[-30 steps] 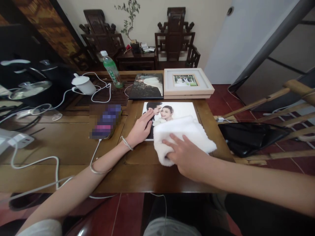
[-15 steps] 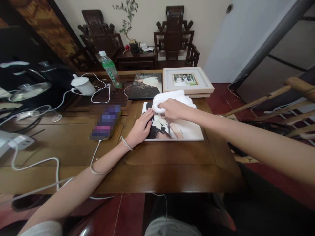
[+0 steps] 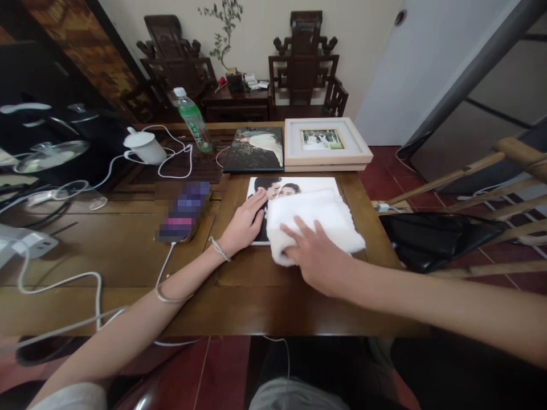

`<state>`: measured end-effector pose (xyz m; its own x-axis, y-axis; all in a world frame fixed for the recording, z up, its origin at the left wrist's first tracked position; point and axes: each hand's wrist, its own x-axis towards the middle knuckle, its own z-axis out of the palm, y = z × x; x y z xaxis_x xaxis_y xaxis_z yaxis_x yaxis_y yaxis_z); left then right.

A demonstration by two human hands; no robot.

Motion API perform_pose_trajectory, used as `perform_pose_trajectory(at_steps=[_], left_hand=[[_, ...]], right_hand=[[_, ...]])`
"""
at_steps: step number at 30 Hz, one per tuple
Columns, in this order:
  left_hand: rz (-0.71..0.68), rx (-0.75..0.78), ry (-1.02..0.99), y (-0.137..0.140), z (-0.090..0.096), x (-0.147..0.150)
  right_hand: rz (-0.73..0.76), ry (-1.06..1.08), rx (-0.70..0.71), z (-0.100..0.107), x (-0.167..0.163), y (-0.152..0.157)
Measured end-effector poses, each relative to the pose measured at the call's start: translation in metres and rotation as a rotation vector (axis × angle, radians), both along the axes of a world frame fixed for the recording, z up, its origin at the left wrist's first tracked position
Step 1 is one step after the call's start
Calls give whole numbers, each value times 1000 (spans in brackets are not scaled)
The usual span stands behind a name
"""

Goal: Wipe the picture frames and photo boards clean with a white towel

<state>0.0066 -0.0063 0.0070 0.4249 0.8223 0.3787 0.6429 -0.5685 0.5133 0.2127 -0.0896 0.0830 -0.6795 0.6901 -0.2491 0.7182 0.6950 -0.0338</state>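
A photo panel [image 3: 318,184] of a couple lies flat on the wooden table [image 3: 256,273] in front of me. My left hand [image 3: 245,221] rests on its left edge, fingers stretched out and holding nothing. Across the panel's lower right part is a folded white towel [image 3: 329,213], which hangs over the near edge and hides much of the picture. My right hand [image 3: 314,250] presses on the towel with its fingers spread, the thumb tucked at the towel's near left corner.
Behind the panel lie a dark photo panel [image 3: 256,149] and a pale wooden frame [image 3: 359,152]. To the left are a phone [image 3: 183,210] on a cable, a white lidded cup [image 3: 145,149], a green bottle [image 3: 194,122] and loose cords. A wooden chair [image 3: 465,171] stands at right.
My right hand has drawn the towel toward me, from the panel's top to its near edge, uncovering the pictured heads. My left hand has stayed in place.
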Motion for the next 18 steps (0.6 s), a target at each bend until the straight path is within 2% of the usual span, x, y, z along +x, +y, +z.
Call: perform_pose_trajectory(at_steps=[4, 7, 14, 18], left_hand=[[-5, -9, -17, 0, 0, 0], [-2, -7, -17, 0, 0, 0], [-4, -13, -20, 2, 0, 0], [-11, -26, -67, 4, -1, -2]], right_hand=[[56, 12, -95, 6, 2, -22], [64, 78, -80, 11, 3, -16], [-144, 95, -2, 19, -1, 53], [-145, 94, 101, 14, -13, 86]])
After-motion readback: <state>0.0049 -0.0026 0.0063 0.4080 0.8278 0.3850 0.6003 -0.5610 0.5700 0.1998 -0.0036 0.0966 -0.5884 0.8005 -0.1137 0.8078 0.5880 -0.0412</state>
